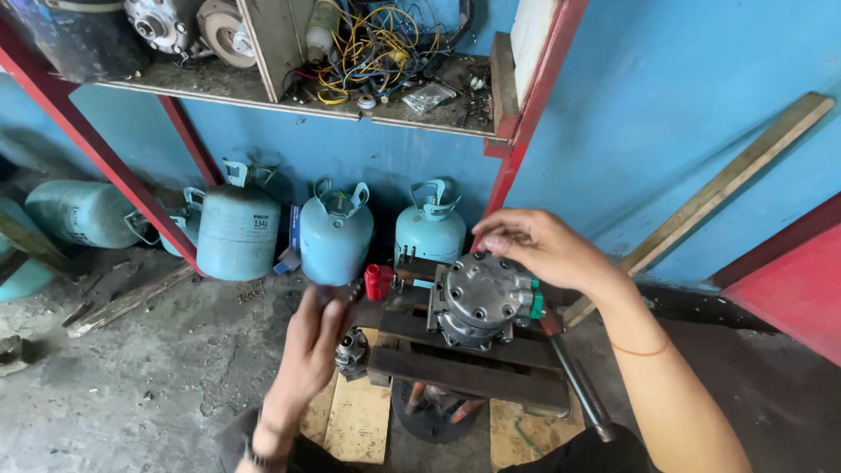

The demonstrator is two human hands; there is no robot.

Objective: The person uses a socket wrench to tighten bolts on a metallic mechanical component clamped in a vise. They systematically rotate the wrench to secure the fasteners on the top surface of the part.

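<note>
A grey round metal compressor (480,298) sits clamped in a dark steel vise (464,359). The right hand (543,245) curls loosely over its top edge; the left hand (307,350), blurred, hovers beside, grip unclear. Pale blue gas cylinders (335,235) line the blue wall (666,105) behind.

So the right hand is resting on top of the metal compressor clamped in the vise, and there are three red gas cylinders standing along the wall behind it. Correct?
Not quite: the gas cylinders are light blue, not red, as the head view shows. The rest holds: the right hand rests on top of the metal compressor in the vise, with the cylinders along the wall behind.
</note>
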